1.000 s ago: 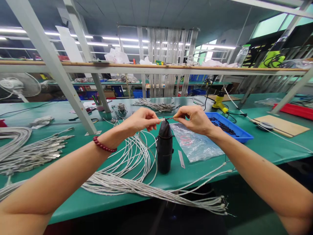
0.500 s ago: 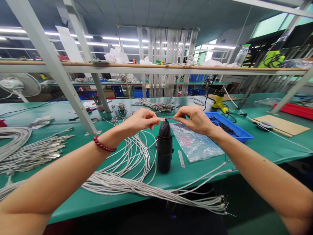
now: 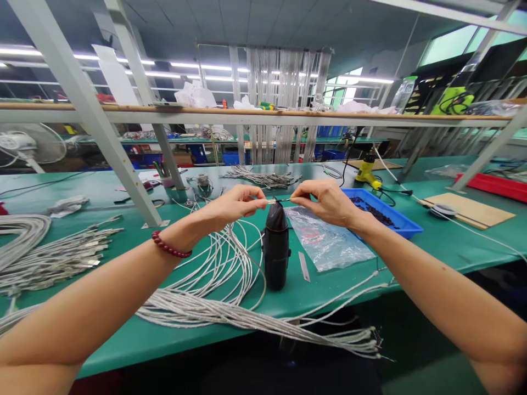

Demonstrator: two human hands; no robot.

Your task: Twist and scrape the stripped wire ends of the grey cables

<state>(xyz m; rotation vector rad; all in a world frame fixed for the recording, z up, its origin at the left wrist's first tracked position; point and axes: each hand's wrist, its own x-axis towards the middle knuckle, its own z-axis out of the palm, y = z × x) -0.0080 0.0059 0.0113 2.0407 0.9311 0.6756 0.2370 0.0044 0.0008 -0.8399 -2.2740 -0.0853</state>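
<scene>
Head view, landmark taken as black upright device [image 3: 275,247]; noted small pale piece [image 3: 270,202] pinched between thumb and fingers of left hand [image 3: 246,203], right at the device's tip; noted thin dark strand [image 3: 285,199] pinched in right hand [image 3: 323,202], just to the right of the same tip; both grips closed and light, on fingertips only, presumably for fine control and clear sight of so small a piece; held nearly level and in line, likely to keep the two ends facing; contact with the tip, or between piece and strand, impossible to tell; found looped pale cables [image 3: 230,258] left of the device and a long cable bundle [image 3: 206,310] in front of it, perhaps gathered low to leave working room above; seen to its right, a metal strip [image 3: 303,267], then a clear plastic bag [image 3: 329,241]; farther right, behind the bag, a blue tray [image 3: 407,233] with small dark pieces [image 3: 373,213], probably so placed for easy reach; all on green bench [image 3: 461,247].
</scene>
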